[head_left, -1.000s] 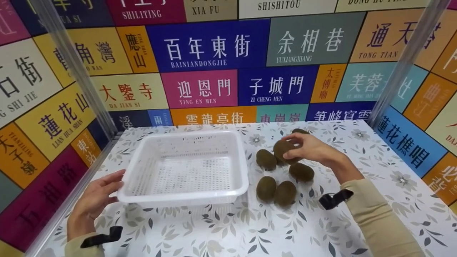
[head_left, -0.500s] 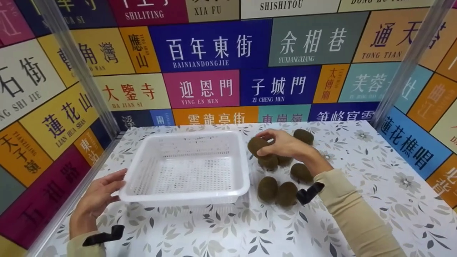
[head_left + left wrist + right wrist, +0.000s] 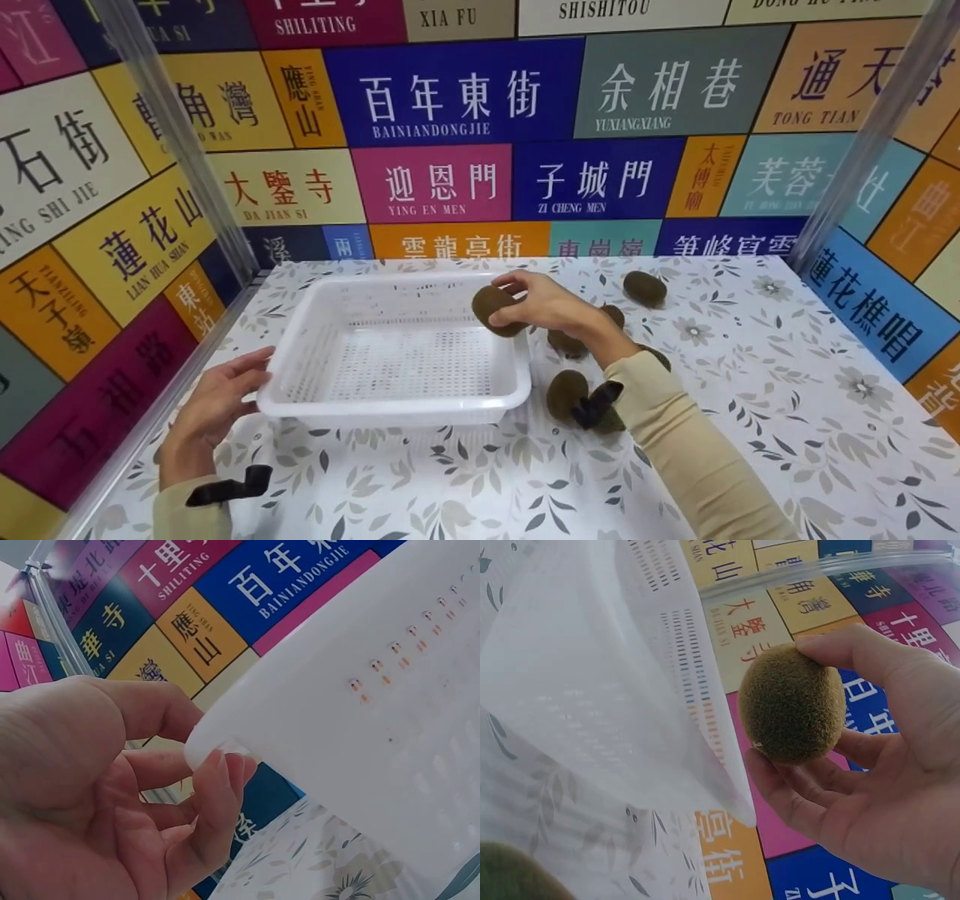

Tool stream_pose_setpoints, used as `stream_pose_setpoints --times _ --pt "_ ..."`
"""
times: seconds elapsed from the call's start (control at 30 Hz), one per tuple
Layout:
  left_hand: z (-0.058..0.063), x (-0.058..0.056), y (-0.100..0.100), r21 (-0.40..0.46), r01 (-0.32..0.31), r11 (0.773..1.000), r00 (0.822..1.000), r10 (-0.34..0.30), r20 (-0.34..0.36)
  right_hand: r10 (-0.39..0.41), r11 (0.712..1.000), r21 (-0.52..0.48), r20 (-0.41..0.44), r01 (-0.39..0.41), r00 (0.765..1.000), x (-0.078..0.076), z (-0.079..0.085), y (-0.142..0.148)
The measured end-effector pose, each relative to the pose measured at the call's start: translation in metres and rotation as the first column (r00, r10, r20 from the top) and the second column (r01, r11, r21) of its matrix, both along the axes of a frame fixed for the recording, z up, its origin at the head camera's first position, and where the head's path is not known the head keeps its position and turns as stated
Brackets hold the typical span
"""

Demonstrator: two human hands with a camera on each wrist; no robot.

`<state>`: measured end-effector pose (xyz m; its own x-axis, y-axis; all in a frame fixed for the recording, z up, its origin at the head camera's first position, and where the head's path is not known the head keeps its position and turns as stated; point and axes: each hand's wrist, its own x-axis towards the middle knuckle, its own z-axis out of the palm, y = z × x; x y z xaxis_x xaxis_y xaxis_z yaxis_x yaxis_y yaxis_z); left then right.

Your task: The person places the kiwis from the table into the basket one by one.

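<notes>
Between the clamped thumb and fingers of our right hand (image 3: 550, 303) sits a kiwi (image 3: 493, 309), with the basket (image 3: 390, 409) lying lower and to the left of those fingertips, while our left hand (image 3: 217, 396), farther from the kiwi, grips its opposite rim.

free: basket (image 3: 397, 409) middle, from above | free: tablecloth (image 3: 390, 487) in front | obstacle: kiwifruits (image 3: 566, 391) at right

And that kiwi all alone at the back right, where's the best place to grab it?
Probably around the middle, coming from above and pinching its near and far sides. That kiwi lies on its side with its longer direction running roughly left to right, and has space around it.
</notes>
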<state>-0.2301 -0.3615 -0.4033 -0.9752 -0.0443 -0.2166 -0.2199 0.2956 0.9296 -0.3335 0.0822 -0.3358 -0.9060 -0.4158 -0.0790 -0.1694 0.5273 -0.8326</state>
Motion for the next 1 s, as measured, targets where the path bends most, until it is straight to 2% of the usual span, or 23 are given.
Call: stream_pose_setpoints --times 0.27,0.4,0.5,0.73,1.0 --pt "0.0 -0.001 0.006 -0.005 -0.064 0.998 0.998 0.064 -0.019 -0.036 0.998 -0.051 0.005 0.036 0.999 -0.005 -0.007 -0.029" --pt "-0.001 -0.001 0.008 0.013 -0.082 0.997 0.996 0.082 -0.023 -0.043 0.998 -0.049 0.004 0.043 0.999 -0.009 -0.012 -0.04" --pt "-0.001 -0.001 0.008 0.019 -0.085 0.996 0.996 0.085 0.0 -0.034 0.999 -0.022 -0.003 0.034 0.999 -0.012 -0.016 -0.047" --pt "-0.002 -0.001 0.005 0.011 -0.078 0.997 0.997 0.077 0.021 0.037 0.986 0.162 -0.034 -0.031 0.999 -0.015 -0.028 -0.061" --pt "-0.001 -0.003 0.005 -0.003 -0.058 0.998 0.998 0.058 0.016 0.118 0.92 0.376 0.005 -0.111 0.993 -0.009 -0.037 -0.073"
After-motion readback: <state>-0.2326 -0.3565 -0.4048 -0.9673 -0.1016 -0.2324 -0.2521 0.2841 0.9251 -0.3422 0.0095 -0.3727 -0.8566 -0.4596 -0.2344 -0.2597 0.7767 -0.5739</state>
